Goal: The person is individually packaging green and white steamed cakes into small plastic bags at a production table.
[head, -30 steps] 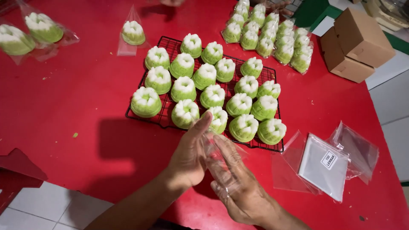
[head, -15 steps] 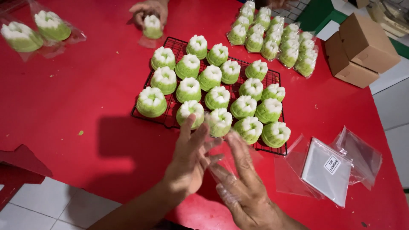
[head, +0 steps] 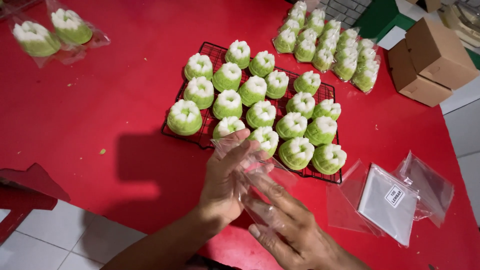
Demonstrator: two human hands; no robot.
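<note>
1. We hold a clear plastic bag (head: 250,175) between both hands at the near edge of the red desk (head: 125,100), just in front of the black wire rack (head: 212,142).
2. Our left hand (head: 227,182) grips the bag's upper part: fingers closed loosely over the film, fingertips beside the nearest cakes.
3. Our right hand (head: 295,227) lies below and to the right, its fingers stretched along the lower part of the bag and pressed against the film; the grip is light, not a fist.
4. The rack carries green-and-white moulded cakes (head: 265,100) in rows, all unwrapped and upright.
5. A stack of flat clear bags (head: 387,202) lies on the desk to our right, well apart from the hands.
6. Bagged cakes (head: 330,45) are grouped at the far edge, beyond the rack.
7. Two more wrapped cakes (head: 52,32) lie at the far left corner.
8. Brown cardboard boxes (head: 430,55) stand at the far right.
</note>
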